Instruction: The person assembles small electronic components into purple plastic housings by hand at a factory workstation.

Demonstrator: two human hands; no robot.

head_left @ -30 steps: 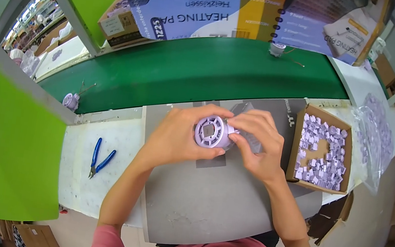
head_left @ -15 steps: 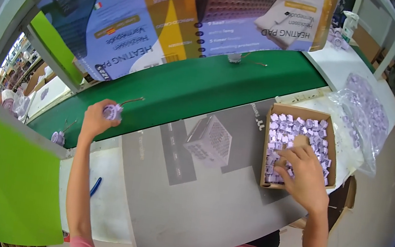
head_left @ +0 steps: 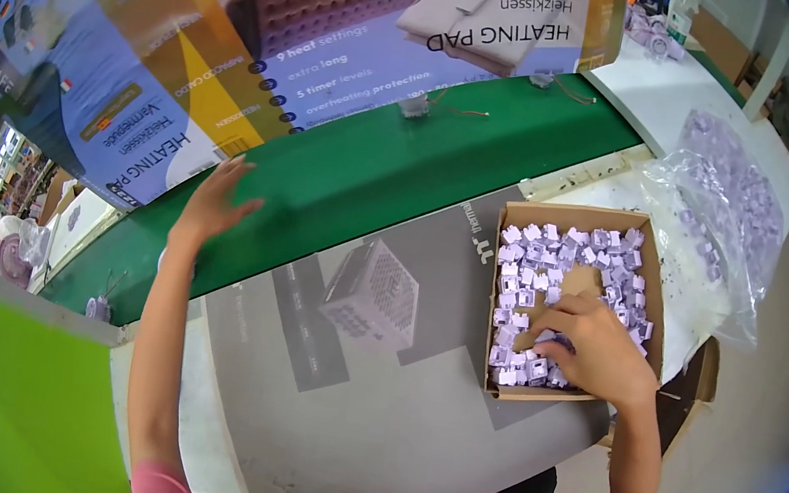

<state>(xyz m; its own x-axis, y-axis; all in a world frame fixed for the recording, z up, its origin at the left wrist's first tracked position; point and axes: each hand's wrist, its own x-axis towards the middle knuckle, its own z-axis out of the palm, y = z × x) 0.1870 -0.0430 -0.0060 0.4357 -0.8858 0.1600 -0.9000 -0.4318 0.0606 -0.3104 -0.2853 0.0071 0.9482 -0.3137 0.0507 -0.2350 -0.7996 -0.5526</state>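
Note:
My left hand [head_left: 217, 201] reaches out over the green conveyor belt [head_left: 343, 179], fingers spread and holding nothing. A pale shape peeks out from behind its wrist, mostly hidden. At the right, my right hand [head_left: 592, 350] is down in a cardboard box [head_left: 499, 292] of small light-purple plastic parts [head_left: 540, 252]. Its thumb and forefinger curl close together, with a bit of purple between them. Whether they grip a part or only touch it is hard to see. Bare cardboard shows in the middle of the box floor.
Purple parts with thin wires [head_left: 416, 105] sit along the belt, one at its left end [head_left: 98, 308]. A large printed board [head_left: 344, 28] stands over the belt. A grey printed sheet [head_left: 340, 420] covers the table. To the right lies a clear bag of purple parts [head_left: 732, 213].
My left hand has let go of the round purple wired part and opened, moving slightly up. My right hand stays in the box, its fingers slightly lower. The whole view has shifted.

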